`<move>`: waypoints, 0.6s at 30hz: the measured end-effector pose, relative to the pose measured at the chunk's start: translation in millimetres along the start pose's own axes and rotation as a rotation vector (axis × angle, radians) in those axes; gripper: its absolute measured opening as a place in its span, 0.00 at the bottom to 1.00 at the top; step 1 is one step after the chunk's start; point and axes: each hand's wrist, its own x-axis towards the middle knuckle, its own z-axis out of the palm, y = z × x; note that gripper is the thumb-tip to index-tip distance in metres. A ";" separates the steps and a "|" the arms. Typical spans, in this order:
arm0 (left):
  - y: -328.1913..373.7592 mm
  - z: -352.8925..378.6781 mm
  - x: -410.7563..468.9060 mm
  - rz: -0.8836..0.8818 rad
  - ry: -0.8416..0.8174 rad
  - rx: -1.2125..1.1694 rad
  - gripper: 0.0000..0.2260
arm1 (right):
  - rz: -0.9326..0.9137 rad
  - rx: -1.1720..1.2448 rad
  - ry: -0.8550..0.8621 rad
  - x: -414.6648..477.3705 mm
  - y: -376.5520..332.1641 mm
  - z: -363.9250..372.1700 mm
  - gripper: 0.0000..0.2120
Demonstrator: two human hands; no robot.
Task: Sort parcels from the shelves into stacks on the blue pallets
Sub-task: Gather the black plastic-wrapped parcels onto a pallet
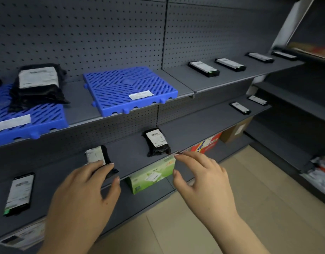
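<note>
Our left hand's [88, 182] straight fingers rest on a small black wrapped parcel with white label [96, 155]; our right hand's [200, 173] spread fingertips hover just beside a black plastic-bagged parcel [157, 142]; above them, a blue slatted plastic pallet [48, 116] holds a large black bagged parcel [37, 85].

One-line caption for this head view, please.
Left hand touches a small black parcel, right hand open beside a second parcel on the middle shelf, below a blue pallet.

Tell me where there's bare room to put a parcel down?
Right blue pallet: bare except a white label at its front. Middle shelf: bare between the small black parcel and the larger black parcel. Left blue pallet: crowded by a black parcel stack.
</note>
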 end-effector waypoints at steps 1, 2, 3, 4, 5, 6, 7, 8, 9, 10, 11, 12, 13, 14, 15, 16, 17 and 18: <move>4.4 8.1 7.3 0.000 -0.008 -0.004 0.23 | 0.005 -0.001 -0.011 6.3 7.6 4.9 0.16; 8.3 16.7 14.7 -0.002 -0.016 -0.004 0.23 | 0.007 -0.003 -0.020 13.3 15.5 10.8 0.16; 12.3 25.5 22.6 -0.012 -0.021 0.003 0.23 | 0.007 -0.004 -0.028 21.3 24.4 17.6 0.16; 16.1 35.9 30.6 -0.033 -0.021 0.009 0.23 | 0.003 -0.002 -0.036 30.3 34.5 25.3 0.17; 20.1 47.1 38.6 -0.062 -0.018 0.011 0.23 | -0.005 0.006 -0.039 39.7 45.9 33.9 0.17; 24.1 59.5 46.9 -0.086 -0.011 0.014 0.23 | -0.017 0.019 -0.039 49.9 58.6 43.5 0.17; 28.1 72.8 55.1 -0.105 -0.011 0.026 0.23 | -0.029 0.032 -0.041 60.4 71.9 53.7 0.18; 31.7 87.2 62.4 -0.124 -0.005 0.048 0.24 | -0.036 0.045 -0.048 70.8 85.3 64.5 0.18; 35.8 100.4 69.3 -0.148 -0.007 0.058 0.24 | -0.041 0.057 -0.062 81.3 97.7 76.0 0.19; 39.7 112.2 74.6 -0.173 0.000 0.053 0.26 | -0.049 0.067 -0.070 88.6 108.2 86.2 0.20; 42.9 127.2 81.7 -0.202 0.011 0.043 0.30 | -0.070 0.080 -0.084 98.1 120.7 100.1 0.20; 46.2 141.8 87.2 -0.220 0.025 0.033 0.34 | -0.092 0.084 -0.101 105.4 131.9 113.7 0.21; 50.1 155.1 92.2 -0.229 0.047 0.027 0.35 | -0.115 0.081 -0.119 111.9 141.9 126.5 0.22; 52.6 170.1 99.1 -0.234 0.077 0.021 0.35 | -0.137 0.084 -0.138 120.3 151.5 140.5 0.23; 52.5 183.6 105.3 -0.240 0.097 0.015 0.34 | -0.149 0.079 -0.151 128.2 158.9 154.6 0.23; 50.9 195.8 111.0 -0.247 0.113 0.023 0.34 | -0.157 0.059 -0.165 135.8 164.3 168.9 0.23; 47.1 207.4 115.9 -0.256 0.129 0.049 0.33 | -0.156 0.036 -0.184 142.3 168.1 182.9 0.23; 42.4 218.3 120.0 -0.259 0.137 0.084 0.33 | -0.146 0.022 -0.204 147.8 170.5 196.1 0.23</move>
